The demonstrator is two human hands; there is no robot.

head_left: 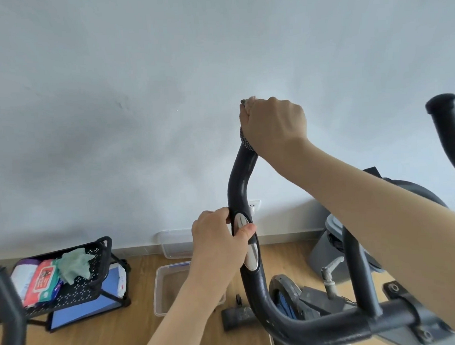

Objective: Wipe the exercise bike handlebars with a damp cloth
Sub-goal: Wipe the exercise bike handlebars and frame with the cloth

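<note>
Right hand (274, 122) up at one o'clock from centre, and its grip is clamped tight: fingers curled over the top end of the near handlebar (241, 179), knuckles toward us. The cloth (246, 141) is bunched inside that fist. A patterned edge pokes out below the palm and a pale scrap shows above the fingers, so it sits wrapped round the very tip of the bar.

Down at six o'clock, the left hand (219, 241) has its grip closed on the same bar lower along. Its fingers are wrapped round the far side, and the thumb (246, 230) presses across the front onto the upper of two silver sensor plates; the lower plate (252, 259) shows bare just beneath it. Both hands are on one bar, well apart, with the bend of the tube between them.

Over at three o'clock, the second handlebar (448, 124) stands untouched, its capped end up against the wall (138, 98).

At eight o'clock a black perforated rack (77, 292) stands on the wooden floor (111, 336). A crumpled green rag (74, 264) lies on top, beside a red-and-white wipes pack (43, 281). A clear plastic tub (169, 288) sits on the floor at seven o'clock, partly behind the left forearm.
</note>
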